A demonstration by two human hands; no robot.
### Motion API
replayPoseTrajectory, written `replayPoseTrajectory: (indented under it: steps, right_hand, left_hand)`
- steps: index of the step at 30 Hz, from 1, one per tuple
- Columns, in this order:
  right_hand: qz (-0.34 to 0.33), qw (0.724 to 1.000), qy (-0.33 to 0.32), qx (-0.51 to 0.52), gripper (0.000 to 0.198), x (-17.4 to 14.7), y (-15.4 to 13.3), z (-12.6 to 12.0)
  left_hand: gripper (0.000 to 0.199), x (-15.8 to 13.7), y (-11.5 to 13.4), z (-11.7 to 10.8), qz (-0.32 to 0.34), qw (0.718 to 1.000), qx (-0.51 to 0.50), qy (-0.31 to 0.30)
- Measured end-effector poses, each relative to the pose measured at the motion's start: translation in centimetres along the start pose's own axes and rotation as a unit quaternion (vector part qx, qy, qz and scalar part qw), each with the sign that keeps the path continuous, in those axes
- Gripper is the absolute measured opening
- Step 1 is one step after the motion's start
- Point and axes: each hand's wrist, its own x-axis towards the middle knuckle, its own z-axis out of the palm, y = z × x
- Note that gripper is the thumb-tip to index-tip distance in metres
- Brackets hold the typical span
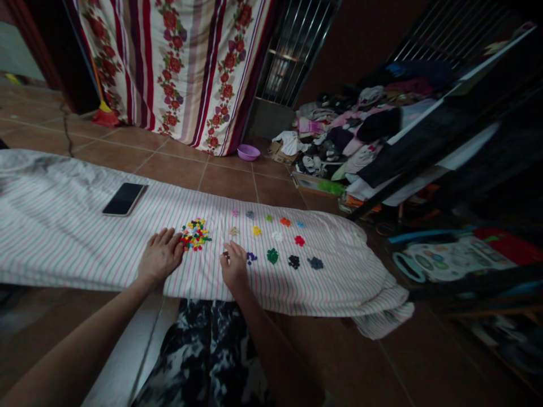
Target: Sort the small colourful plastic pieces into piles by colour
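Obscuring maroon pieces (pixel 226 255) | right hand (pixel 235 269): curled, grip unclear | left hand (pixel 160 255): flat, palm hidden

No readable text, labels, numbers or signs

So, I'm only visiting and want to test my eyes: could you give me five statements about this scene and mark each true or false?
1. The left hand rests next to the mixed pile of small coloured pieces. True.
2. The phone lies to the right of the mixed pile. False: it lies to the left.
3. The black pile sits between the dark green pile and the dark grey pile. True.
4. The purple basin stands on the striped cloth. False: it stands on the tiled floor.
5. The right hand is over the phone. False: it is by the small single-colour piles.
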Motion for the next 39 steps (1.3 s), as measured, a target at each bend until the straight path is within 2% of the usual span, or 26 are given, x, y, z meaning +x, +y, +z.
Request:
replayPoseTrajectory:
  steps: [7, 16, 23, 30, 34, 39]
  right_hand:
    - [-0.011, 0.999, -0.034, -0.007, 0.030, -0.4, -0.6, 0.0]
    - [-0.019, 1.000, -0.009, -0.016, 0.041, -0.6, -0.9, 0.3]
    - [-0.019, 0.999, -0.031, -0.014, 0.024, -0.4, -0.5, 0.3]
    - [0.008, 0.999, -0.033, -0.002, 0.019, 0.3, -0.4, 0.3]
    - [-0.001, 1.000, -0.013, 0.027, 0.021, 0.1, -0.7, -0.5]
    - [-0.006, 1.000, -0.007, 0.018, 0.035, -1.5, -1.3, -2.9]
  left_hand:
    - [0.049, 0.0, -0.1, 0.1, 0.005, 1.000, -0.018, 0.009]
    - [0.046, -0.1, -0.5, 0.6, 0.024, 0.999, 0.019, 0.021]
    - [0.045, -0.1, -0.6, 0.7, 0.038, 0.998, 0.041, 0.029]
    - [0.045, -0.1, -0.7, 1.0, 0.036, 0.997, 0.040, 0.059]
    - [0.045, -0.1, -0.7, 1.0, 0.040, 0.997, 0.030, 0.063]
    - [0.045, -0.2, -0.8, 0.9, 0.044, 0.997, 0.020, 0.052]
